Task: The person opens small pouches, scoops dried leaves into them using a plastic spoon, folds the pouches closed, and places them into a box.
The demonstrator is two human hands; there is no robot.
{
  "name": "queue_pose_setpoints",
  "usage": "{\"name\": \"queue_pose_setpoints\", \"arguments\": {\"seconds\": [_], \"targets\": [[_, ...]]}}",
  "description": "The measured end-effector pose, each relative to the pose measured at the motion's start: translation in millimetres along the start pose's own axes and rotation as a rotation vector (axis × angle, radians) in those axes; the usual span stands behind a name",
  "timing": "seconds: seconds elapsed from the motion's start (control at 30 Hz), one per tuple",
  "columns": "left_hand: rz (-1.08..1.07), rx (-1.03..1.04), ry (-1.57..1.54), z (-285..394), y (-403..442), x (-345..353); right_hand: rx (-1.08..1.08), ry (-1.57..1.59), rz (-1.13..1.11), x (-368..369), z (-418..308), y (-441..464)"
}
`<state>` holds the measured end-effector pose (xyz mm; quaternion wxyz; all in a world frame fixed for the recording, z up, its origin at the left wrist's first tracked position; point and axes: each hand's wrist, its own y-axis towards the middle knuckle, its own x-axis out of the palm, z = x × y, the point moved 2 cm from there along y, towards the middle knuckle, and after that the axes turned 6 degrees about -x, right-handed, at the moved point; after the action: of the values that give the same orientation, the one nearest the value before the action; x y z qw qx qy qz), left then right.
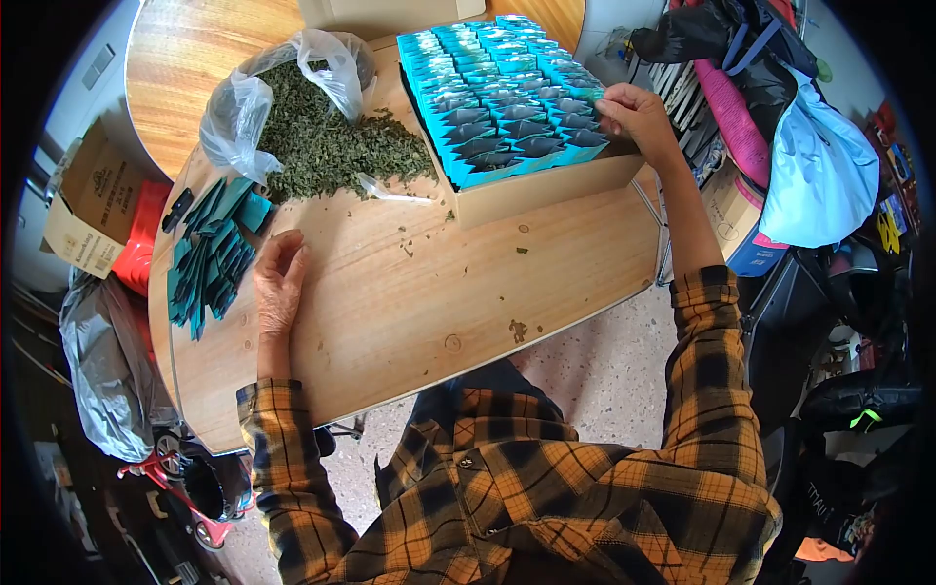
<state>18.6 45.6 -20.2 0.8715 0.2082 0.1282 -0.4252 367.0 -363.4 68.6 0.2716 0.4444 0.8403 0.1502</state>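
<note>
My right hand (634, 119) is at the right side of a cardboard box (551, 193), its thumb and fingers closed on the edge of a teal packet (591, 90). Rows of teal packets (497, 93) stand upright in that box, their tops gaping and dark bits showing in the front ones. My left hand (280, 283) rests on the wooden table, fingers loosely curled with nothing visible in them. Just left of it lies a loose pile of flat teal packets (210, 263). Behind that hand, dried green leaves (341, 146) spill from a clear plastic bag (239, 117).
A small clear plastic piece (390, 191) lies by the leaves, and leaf crumbs dot the table (409, 312). Beside the small black object (177, 210) is the table's left edge. An open carton (93, 200) stands further left. Bags, including a light blue one (814, 166), crowd the right.
</note>
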Motion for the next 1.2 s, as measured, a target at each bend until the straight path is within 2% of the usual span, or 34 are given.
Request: {"name": "queue_pose_setpoints", "arguments": {"seconds": [1.2], "targets": [[-0.004, -0.016, 0.022, 0.8, 0.3, -0.5, 0.053, -0.010, 0.035, -4.4, 2.1, -3.6]]}}
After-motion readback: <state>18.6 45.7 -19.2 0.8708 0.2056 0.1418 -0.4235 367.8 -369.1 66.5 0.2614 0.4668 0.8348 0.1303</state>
